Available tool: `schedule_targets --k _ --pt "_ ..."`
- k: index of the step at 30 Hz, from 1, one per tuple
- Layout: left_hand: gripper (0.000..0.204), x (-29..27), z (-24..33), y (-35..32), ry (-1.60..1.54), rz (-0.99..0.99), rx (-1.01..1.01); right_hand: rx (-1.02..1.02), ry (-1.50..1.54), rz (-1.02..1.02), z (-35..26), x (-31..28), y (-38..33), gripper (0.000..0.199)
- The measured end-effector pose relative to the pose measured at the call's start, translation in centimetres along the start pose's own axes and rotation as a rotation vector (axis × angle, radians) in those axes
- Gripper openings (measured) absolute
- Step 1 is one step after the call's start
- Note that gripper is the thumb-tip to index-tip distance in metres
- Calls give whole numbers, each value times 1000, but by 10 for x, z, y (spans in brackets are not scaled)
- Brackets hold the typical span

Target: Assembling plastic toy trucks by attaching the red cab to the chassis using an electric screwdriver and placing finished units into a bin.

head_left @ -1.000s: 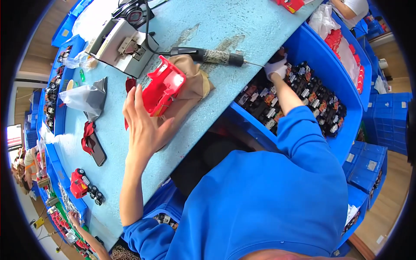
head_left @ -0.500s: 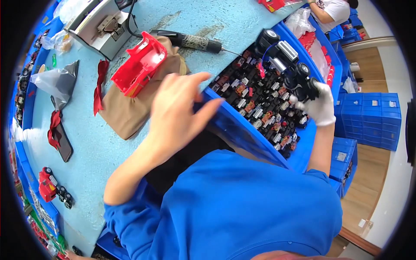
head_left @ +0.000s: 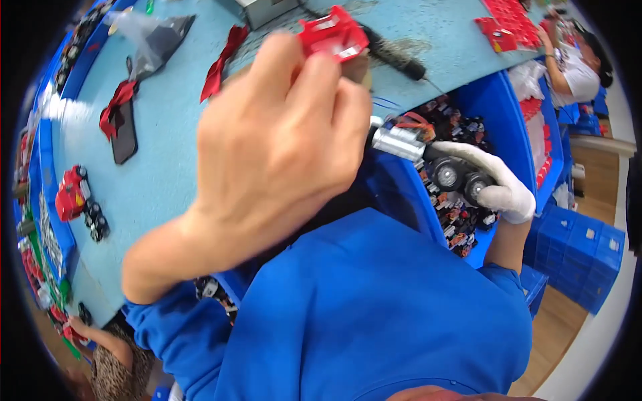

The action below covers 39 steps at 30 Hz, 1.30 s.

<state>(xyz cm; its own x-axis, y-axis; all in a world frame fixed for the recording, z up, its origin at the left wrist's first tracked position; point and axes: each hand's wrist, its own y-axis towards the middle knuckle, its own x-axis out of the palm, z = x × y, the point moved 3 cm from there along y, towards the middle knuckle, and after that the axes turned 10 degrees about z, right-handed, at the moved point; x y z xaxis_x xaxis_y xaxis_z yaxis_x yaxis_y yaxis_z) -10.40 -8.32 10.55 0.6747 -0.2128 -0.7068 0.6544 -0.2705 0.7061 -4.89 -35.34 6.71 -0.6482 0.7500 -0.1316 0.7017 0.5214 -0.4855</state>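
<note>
While gloved right hand (head_left: 508,190) pinches wheeled chassis (head_left: 447,174) above blue bin (head_left: 485,97) holding dark parts (head_left: 458,123), left hand (head_left: 281,140) curled, grip unclear.

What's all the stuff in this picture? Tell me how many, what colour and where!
wheeled chassis: 1, black and silver, in right hand
loose chassis: many, mostly black, nearer bin
bins: 2, blue, right of table
truck shell: 1, red, behind left hand in view
power tool: 1, black, right of shell
red strips: 2, red, on table
phone: 1, dark, partly under one strip
plastic bag: 1, clear and grey, upper left
toy truck: 1, red and black, left side
red parts: many, red, upper right
crates: several, blue, lower right
table: 1, light blue, left and centre
co-workers: 2, white top and spotted top, upper right and lower left
left hand: 1, bare, centre
right hand: 1, white-gloved, over nearer bin
</note>
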Motion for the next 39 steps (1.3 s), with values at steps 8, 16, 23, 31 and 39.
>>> schedule_targets --k 8,16,23,31,39 --pt "22 23 -86 -23 257 -167 110 158 -2 -36 19 13 112 63" --pt "12 69 -101 -15 -548 -82 -301 -735 -835 692 18 -24 212 55" --pt "10 102 -111 0 -700 -281 -365 -549 -410 521 -14 -43 224 52" --pt "10 124 -108 -4 -686 -231 -113 -912 679 675 -155 -71 239 24" --pt "9 137 -105 -26 -760 -310 -290 -1156 583 415 -218 38 319 21"
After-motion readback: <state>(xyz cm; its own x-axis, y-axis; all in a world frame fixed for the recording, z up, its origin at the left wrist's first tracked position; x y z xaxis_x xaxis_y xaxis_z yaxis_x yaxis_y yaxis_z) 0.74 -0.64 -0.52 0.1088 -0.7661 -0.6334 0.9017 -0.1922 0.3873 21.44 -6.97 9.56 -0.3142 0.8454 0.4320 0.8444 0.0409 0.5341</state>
